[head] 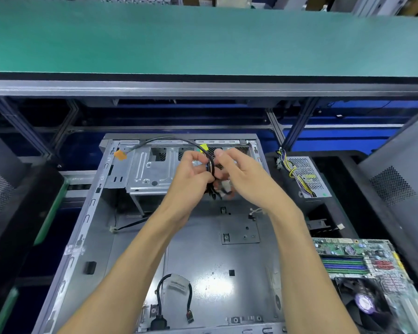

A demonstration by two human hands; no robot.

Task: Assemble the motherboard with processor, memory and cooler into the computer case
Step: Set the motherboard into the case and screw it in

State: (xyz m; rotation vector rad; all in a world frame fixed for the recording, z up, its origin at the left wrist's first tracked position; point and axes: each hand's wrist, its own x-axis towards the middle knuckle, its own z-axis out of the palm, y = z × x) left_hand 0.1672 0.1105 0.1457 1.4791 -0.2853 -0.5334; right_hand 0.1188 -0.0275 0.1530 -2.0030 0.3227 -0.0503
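Observation:
An open grey computer case [121, 237] lies flat in front of me, its inner floor bare. Over the drive cage [150, 172] at its far end, my left hand [191, 174] and my right hand [241, 174] both hold a bundle of black cables [211, 165] with white connectors hanging below. One black cable arcs from the bundle to the case's far left corner. The motherboard [362, 268], with memory sticks and a black cooler fan fitted, lies outside the case at the lower right.
A power supply [304, 177] with yellow and black wires sits right of the case. A short black cable [174, 297] lies on the case floor near the front edge. Dark case panels stand at far left and far right. A green bench top [203, 44] spans the back.

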